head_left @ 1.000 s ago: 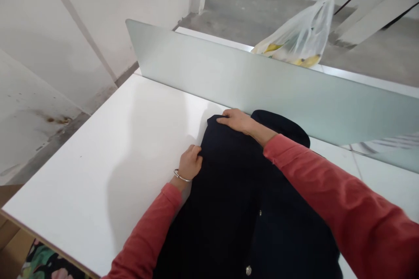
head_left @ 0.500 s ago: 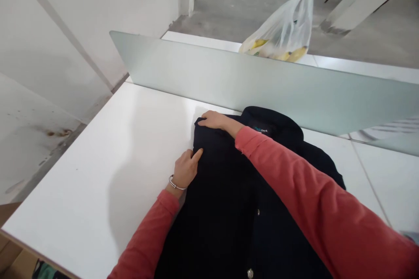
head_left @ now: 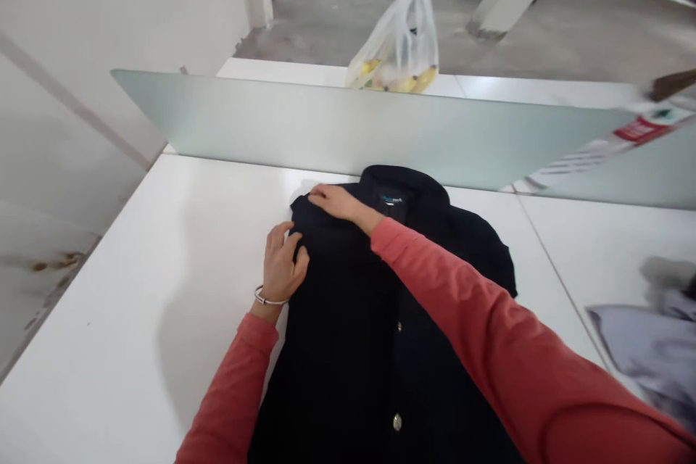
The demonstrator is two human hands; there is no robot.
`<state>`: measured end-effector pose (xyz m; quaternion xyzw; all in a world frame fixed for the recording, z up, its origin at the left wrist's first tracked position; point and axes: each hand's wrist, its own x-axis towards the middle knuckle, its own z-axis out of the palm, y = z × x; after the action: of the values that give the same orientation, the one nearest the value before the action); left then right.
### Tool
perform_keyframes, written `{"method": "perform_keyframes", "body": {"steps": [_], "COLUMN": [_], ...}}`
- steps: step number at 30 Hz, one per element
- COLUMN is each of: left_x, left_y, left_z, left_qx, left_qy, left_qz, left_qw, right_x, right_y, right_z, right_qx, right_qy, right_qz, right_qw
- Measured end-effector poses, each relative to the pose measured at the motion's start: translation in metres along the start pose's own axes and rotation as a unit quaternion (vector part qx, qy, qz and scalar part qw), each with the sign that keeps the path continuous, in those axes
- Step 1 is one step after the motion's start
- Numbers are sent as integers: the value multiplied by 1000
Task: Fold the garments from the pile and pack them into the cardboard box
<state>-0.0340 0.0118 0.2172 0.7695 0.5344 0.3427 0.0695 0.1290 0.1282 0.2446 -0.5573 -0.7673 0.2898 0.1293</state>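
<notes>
Standing along the far edge of the white table (head_left: 119, 283): one frosted partition (head_left: 261, 119), beginning at the far left corner. Left hand (head_left: 283, 261), red-sleeved: thumb and fingers loosely bent and parted wide, at the garment's left border; whether the fingertips press the cloth cannot be told. Bracelet (head_left: 269, 299), silver-coloured, on that wrist. Right hand (head_left: 337, 201), likewise red-sleeved: fingers narrow together, resting over the garment's left shoulder; whether they pinch any fabric cannot be told. Garment (head_left: 348, 304), one, very dark, front upward: collar (head_left: 405, 175) by the table's far edge, near the partition, lower part beyond view. Label (head_left: 390, 199), inside the neck, lettering too small to read. Buttons (head_left: 397, 422), metallic, down the front. Bag (head_left: 396, 36), translucent white plastic, behind the partition, yellow contents. Cloth (head_left: 647, 344), pale grey, blurred, on the table's right part, well apart from the garment.
</notes>
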Motion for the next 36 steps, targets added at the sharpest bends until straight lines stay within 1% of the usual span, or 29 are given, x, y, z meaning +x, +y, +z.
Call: {"method": "perform_keyframes", "body": {"steps": [2, 3, 4, 5, 7, 8, 10, 12, 13, 15, 17, 19, 20, 21, 22, 23, 25, 26, 27, 28, 29, 30, 32, 33, 34, 35, 36], "left_x": [7, 7, 6, 3, -2, -3, -1, 5, 8, 12, 11, 7, 5, 3, 1, -1, -2, -3, -4, -5, -5, -6, -6, -5, -5, -4, -3], "left_y": [6, 5, 3, 0, -8, -11, -11, -6, -2, 5, 7, 4, 2, 0, -2, -4, -5, -5, -5, -5, -5, -5, -6, -6, -5, -4, -3], "left_z": [6, 11, 16, 21, 26, 27, 24, 20, 18, 20, 26, 33, 37, 40, 42, 43, 44, 44, 44, 43, 43, 42, 41, 40, 39, 38, 37], "left_qx": [7, 14, 22, 30, 44, 49, 57, 71, 80, 87, 74, 57, 52, 51, 51, 52, 48, 44, 39, 36, 35, 36, 39, 38, 36, 35, 37], "left_qy": [-52, -82, -111, -136, -172, -185, -199, -195, -186, -157, -132, -117, -112, -109, -107, -104, -102, -101, -101, -102, -106, -112, -123, -128, -130, -130, -127], "left_qz": [26, 24, 18, 9, -4, -8, -15, -19, -16, -5, 6, 7, 6, 5, 4, 3, 4, 4, 5, 6, 9, 12, 17, 19, 21, 21, 20], "left_qw": [998, 996, 993, 990, 984, 982, 978, 978, 979, 984, 988, 992, 992, 993, 993, 993, 994, 994, 994, 994, 994, 993, 991, 991, 991, 991, 991], "right_x": [-21, -38, -59, -84, -140, -168, -218, -252, -261, -265, -259, -249, -245, -242, -240, -240, -244, -249, -255, -263, -272, -281, -297, -302, -305, -305, -303], "right_y": [22, 39, 58, 79, 121, 140, 165, 171, 169, 156, 140, 126, 120, 115, 110, 106, 99, 97, 97, 99, 102, 107, 121, 127, 132, 135, 137], "right_z": [-29, -45, -60, -74, -92, -96, -92, -78, -69, -51, -37, -30, -29, -30, -34, -40, -55, -61, -65, -66, -64, -58, -44, -37, -33, -31, -31], "right_qx": [113, 172, 208, 221, 197, 171, 137, 98, 76, 32, 15, 31, 55, 93, 144, 206, 331, 375, 399, 406, 403, 394, 372, 363, 354, 345, 338], "right_qy": [67, 108, 147, 179, 226, 227, 216, 187, 172, 142, 117, 103, 111, 137, 179, 231, 320, 347, 362, 365, 353, 326, 242, 202, 176, 170, 178], "right_qz": [28, 58, 101, 150, 253, 300, 376, 416, 422, 414, 386, 353, 335, 318, 303, 284, 221, 183, 151, 132, 133, 155, 225, 258, 283, 303, 320], "right_qw": [991, 977, 962, 947, 920, 911, 890, 884, 887, 898, 915, 929, 934, 933, 925, 908, 860, 840, 829, 827, 834, 845, 867, 873, 874, 872, 867]}}
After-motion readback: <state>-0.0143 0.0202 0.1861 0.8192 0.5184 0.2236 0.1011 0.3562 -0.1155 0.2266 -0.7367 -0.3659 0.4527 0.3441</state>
